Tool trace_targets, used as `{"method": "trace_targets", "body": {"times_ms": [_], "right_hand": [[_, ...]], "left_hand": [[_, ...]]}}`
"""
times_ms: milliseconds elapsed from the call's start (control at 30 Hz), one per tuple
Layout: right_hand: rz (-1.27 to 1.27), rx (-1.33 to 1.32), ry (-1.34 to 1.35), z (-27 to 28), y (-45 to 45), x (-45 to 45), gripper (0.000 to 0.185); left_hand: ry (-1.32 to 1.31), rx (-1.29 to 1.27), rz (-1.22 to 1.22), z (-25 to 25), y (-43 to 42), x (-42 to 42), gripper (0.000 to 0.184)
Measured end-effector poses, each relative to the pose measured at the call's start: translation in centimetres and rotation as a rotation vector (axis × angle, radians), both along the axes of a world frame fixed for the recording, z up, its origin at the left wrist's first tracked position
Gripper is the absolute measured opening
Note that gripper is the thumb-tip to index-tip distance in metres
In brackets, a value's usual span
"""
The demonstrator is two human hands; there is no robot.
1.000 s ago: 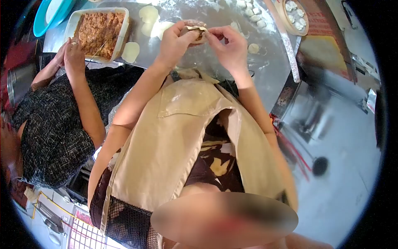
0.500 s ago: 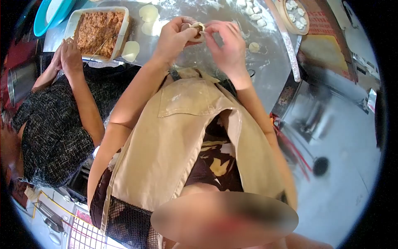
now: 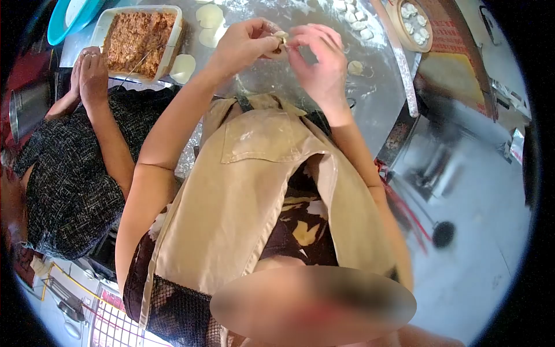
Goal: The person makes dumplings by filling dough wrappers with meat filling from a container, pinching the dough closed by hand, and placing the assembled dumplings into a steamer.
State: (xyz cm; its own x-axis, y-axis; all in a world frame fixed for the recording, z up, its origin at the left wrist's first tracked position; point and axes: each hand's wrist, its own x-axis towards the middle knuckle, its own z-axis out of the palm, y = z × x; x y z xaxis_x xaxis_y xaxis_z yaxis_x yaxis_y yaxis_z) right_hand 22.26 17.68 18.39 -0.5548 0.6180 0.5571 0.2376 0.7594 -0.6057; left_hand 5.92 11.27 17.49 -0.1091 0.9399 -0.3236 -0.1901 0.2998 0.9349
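A small stuffed bun (image 3: 281, 38) of pale dough is cupped in the curled fingers of my left hand (image 3: 248, 43), above the metal table. From the right, the thumb and fingertips of my right hand (image 3: 318, 61) pinch the dough at its edge. Part of the bun is hidden by my fingers, so I cannot see how far it is closed. Round dough wrappers (image 3: 209, 16) lie on the table left of my hands, one of them (image 3: 183, 68) beside the filling tub. A small flattened dough round (image 3: 355, 68) lies right of my right hand.
A rectangular tub (image 3: 176, 43) of reddish meat filling stands on the left, near a co-worker's clasped hands (image 3: 91, 72). A teal basin (image 3: 56, 36) is behind it. Floured dough pieces (image 3: 358, 26), a long floured stick (image 3: 399, 55) and a steamer (image 3: 426, 41) holding buns are on the right.
My left forearm has swung slightly outward to the left, while both hands stay together at the bun. The co-worker's hands have shifted a little left and closed together.
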Motion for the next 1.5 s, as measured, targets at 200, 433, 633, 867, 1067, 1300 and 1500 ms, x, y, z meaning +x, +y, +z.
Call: {"method": "trace_targets", "body": {"times_ms": [200,433,633,867,1067,1300,1500], "right_hand": [[-0.015,-0.027,-0.032,0.0,-0.1,0.1,0.021],[-0.144,-0.390,0.232,-0.8,-0.8,-0.1,0.016],[-0.165,-0.528,0.356,-1.5,-1.0,-0.8,0.013],[-0.171,-0.136,0.013,0.0,-0.6,-0.3,0.014],[-0.112,-0.049,0.076,-0.4,0.0,-1.0,0.016],[-0.069,0.004,0.023,-0.1,0.4,-0.9,0.015],[-0.059,-0.001,0.019,0.2,0.0,-0.9,0.015]], "left_hand": [[0.170,0.036,-0.135,0.0,0.6,-0.7,0.025],[-0.818,0.182,0.181,-1.4,-1.6,2.0,0.038],[-0.553,0.118,0.346,-0.7,-0.6,4.7,0.030],[-0.309,0.123,0.496,-0.4,-0.3,4.8,0.024],[-0.268,0.086,0.467,0.3,-0.2,4.0,0.023],[-0.139,0.018,0.323,0.4,-0.2,2.5,0.025],[0.091,-0.061,0.099,1.2,-0.1,0.7,0.030]]}}
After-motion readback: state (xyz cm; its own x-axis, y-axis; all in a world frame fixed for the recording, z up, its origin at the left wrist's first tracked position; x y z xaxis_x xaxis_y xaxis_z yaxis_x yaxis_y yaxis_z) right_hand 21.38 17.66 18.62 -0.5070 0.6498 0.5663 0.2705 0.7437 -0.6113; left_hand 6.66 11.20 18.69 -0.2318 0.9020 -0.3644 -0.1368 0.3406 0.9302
